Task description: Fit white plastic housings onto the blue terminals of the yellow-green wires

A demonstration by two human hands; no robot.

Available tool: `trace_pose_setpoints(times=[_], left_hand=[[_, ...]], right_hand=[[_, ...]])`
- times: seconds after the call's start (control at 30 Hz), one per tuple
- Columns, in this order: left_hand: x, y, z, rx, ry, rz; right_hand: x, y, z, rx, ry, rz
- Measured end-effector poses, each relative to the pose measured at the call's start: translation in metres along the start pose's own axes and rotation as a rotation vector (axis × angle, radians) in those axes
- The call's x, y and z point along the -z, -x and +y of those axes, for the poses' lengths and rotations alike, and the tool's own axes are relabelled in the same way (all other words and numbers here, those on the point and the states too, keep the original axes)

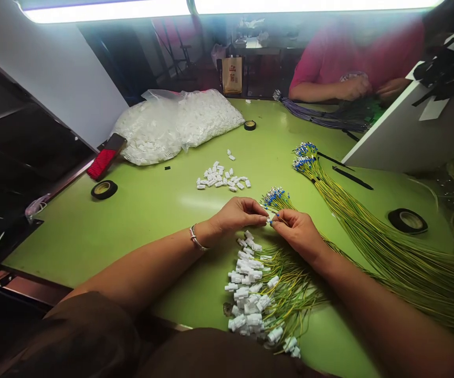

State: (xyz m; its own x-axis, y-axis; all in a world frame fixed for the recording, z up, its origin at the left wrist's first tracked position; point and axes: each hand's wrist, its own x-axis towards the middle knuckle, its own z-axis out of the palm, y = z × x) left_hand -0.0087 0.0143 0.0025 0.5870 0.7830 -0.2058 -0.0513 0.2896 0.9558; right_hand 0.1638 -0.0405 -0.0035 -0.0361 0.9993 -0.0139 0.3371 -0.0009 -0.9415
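My left hand [239, 214] and my right hand [296, 231] meet over the green table [140, 220], fingertips pinched together. The left pinches a small white connector, mostly hidden. The right pinches the blue-tipped end of a yellow-green wire. Just beyond them lies a small bundle of blue-tipped wires [276, 199]. Below my hands is a pile of wires with white connectors fitted [250, 294]. A loose heap of white connectors [222, 177] lies farther away.
Two clear bags of white connectors [171, 126] sit at the back left, by a red phone [104, 157]. Tape rolls [104, 189] [408, 220] [250, 125] lie about. A long yellow-green wire bundle [368, 231] runs right. A person in pink [352, 58] works opposite.
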Motion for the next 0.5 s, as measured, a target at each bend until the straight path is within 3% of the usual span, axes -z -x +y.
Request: trace_pose_setpoints(times=[0.27,0.5], left_hand=[[0.0019,-0.0012,-0.0072,0.016,0.022,0.002],[0.0004,-0.0007,-0.0089,-0.028,-0.005,0.033]], right_hand=[[-0.0002,-0.0005,0.0,-0.003,-0.003,0.016],[-0.0001,0.0002,-0.0033,-0.15,-0.072,0.032]])
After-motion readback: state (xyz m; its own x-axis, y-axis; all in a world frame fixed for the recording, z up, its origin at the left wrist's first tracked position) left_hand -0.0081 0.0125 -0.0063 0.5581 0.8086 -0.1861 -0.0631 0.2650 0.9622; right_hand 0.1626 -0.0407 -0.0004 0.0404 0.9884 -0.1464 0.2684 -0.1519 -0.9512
